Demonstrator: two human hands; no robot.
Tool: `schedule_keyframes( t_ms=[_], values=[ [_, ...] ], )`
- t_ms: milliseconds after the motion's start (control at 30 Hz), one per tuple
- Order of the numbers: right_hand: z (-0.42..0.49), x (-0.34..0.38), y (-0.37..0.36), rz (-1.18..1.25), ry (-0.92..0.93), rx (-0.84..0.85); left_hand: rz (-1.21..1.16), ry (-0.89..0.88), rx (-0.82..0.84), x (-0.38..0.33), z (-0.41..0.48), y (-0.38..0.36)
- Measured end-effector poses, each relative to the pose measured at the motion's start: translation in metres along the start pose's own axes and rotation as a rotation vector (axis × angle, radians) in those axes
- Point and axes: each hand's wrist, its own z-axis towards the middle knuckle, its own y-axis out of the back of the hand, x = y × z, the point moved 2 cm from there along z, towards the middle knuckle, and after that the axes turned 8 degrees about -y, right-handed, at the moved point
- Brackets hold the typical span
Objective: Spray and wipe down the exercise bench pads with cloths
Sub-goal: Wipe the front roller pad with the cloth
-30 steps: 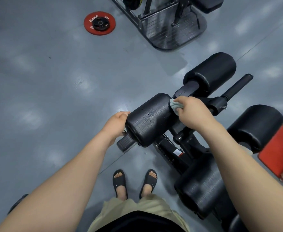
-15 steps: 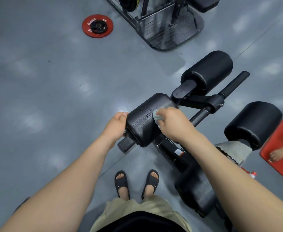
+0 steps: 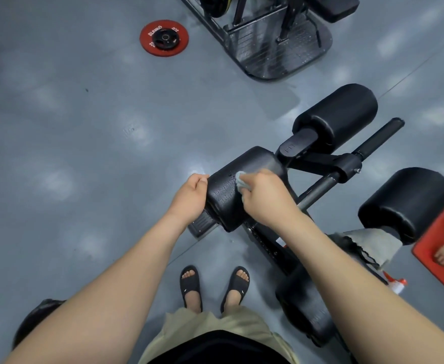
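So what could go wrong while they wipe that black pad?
1. The pad is beaded with spray drops, so the left hand gripping its end might slip.
2. The cloth bunched in the right hand is small, so wet patches could be missed.
3. Drips could reach the smooth floor by the open sandals, making it slippery.

- Soft overhead light is falling evenly, leaving pale blotchy reflections glowing on the grey floor [image 3: 58,179].
- Faint shadows are lying around the black pads [image 3: 336,111], whose tops are catching a dull sheen.
- Wide-angle distortion is bending the edges; the forearms [image 3: 110,298] are looking stretched.
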Motion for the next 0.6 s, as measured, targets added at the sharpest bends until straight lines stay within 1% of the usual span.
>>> schedule_keyframes(
  t_ms=[67,100,167,233,300,367,433,533,600],
  values=[
    [-0.002,0.003,-0.003,0.032,0.063,0.048,0.006,0.001,-0.006,-0.001,0.0,0.0],
    [0.001,-0.002,-0.001,0.043,0.058,0.072,0.009,0.001,-0.004,-0.002,0.0,-0.001],
    [0.015,-0.017,0.008,0.038,-0.01,0.052,0.008,-0.006,-0.001,-0.002,0.0,0.0],
    [0.03,-0.037,0.02,0.015,-0.135,-0.029,0.001,-0.01,-0.001,-0.002,0.0,0.0],
    [0.034,-0.046,0.023,-0.007,-0.242,-0.052,-0.006,-0.011,-0.004,-0.002,-0.001,-0.001],
    [0.031,-0.039,0.018,-0.017,-0.267,-0.051,-0.003,-0.015,-0.008,-0.001,-0.002,-0.001],
    [0.018,-0.02,0.007,-0.013,-0.21,-0.05,0.002,-0.019,-0.009,0.0,-0.002,-0.001],
    [-0.003,0.005,-0.012,0.01,-0.033,0.0,0.009,-0.017,-0.003,0.0,-0.002,0.0],
    [-0.004,0.007,-0.009,0.02,0.01,0.039,0.008,-0.018,0.004,0.0,-0.003,0.001]
  ],
)
